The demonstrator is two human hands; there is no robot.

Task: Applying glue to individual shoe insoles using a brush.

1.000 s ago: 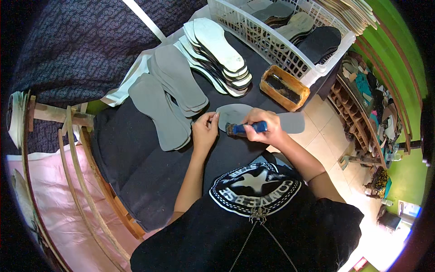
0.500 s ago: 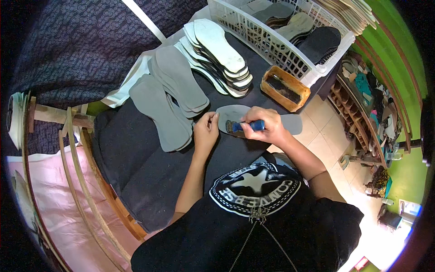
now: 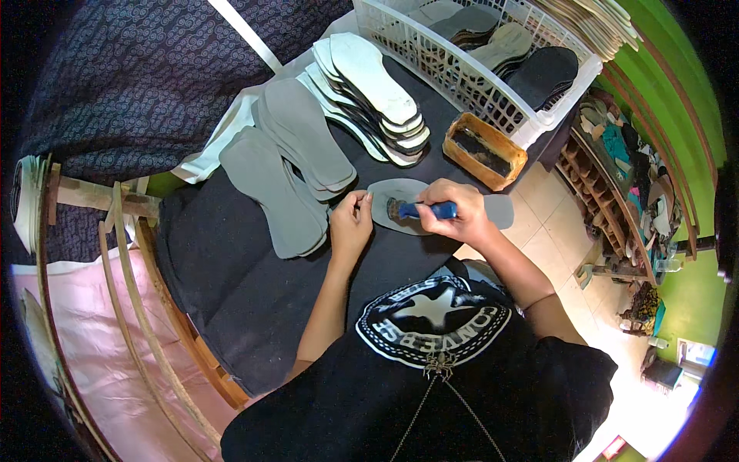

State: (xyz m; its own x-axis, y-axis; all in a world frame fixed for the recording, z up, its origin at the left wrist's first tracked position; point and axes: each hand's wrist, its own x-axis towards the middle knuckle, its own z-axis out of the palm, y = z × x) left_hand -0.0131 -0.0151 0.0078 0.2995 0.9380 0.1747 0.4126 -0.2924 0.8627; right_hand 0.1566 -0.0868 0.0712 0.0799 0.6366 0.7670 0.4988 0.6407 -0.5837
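A single grey shoe sole point(image 3: 496, 211) lies crosswise on the dark cloth in front of me. At its rounded left end, my left hand point(image 3: 351, 228) has its fingers curled, thumb and fingertips pinching the edge. My right hand point(image 3: 456, 212) is closed around the blue handle of a short brush point(image 3: 412, 209), and the bristles rest on the sole's upper face. That hand hides the middle of the sole. Left of the work lie piles of grey soles point(image 3: 273, 192), and beyond them a stack of white soles point(image 3: 369, 77).
Behind the sole, to the right, stands an open brown rectangular container point(image 3: 503, 182) with a dark inside. A white plastic basket point(image 3: 531, 123) holding more soles sits at the back. Wooden rails point(image 3: 146, 308) run along the left, and a cluttered shelf point(image 3: 593, 192) stands at the right.
My right hand has drawn the brush slightly to the right across the sole. My left hand stays at the sole's left end.
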